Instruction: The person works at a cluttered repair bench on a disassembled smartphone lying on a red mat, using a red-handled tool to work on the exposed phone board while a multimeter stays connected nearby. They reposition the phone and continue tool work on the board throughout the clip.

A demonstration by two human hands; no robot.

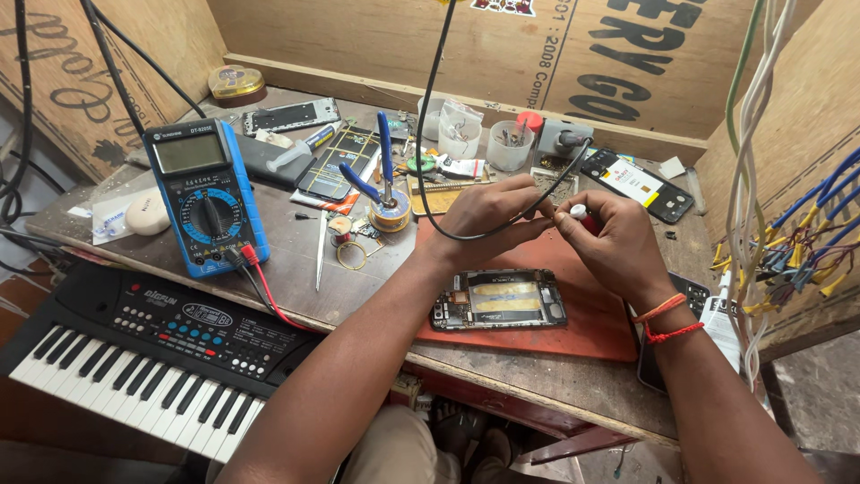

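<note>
The left hand [484, 213] is pinching a black cable [430, 134] running toward twelve o'clock; the right hand [618, 242] is gripping a small white-tipped tool [579, 212] at three o'clock, nearly touching, above the opened phone [498, 299].

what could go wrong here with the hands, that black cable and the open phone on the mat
1. The left hand and right hand work right above the opened phone, whose inside lies bare; anything slipping from the fingers may land on it.
2. The black cable hangs down across the bench; a tug might sweep it into the blue-handled pliers standing beside it.
3. The red mat reaches the table edge, so the phone could slide off.
</note>
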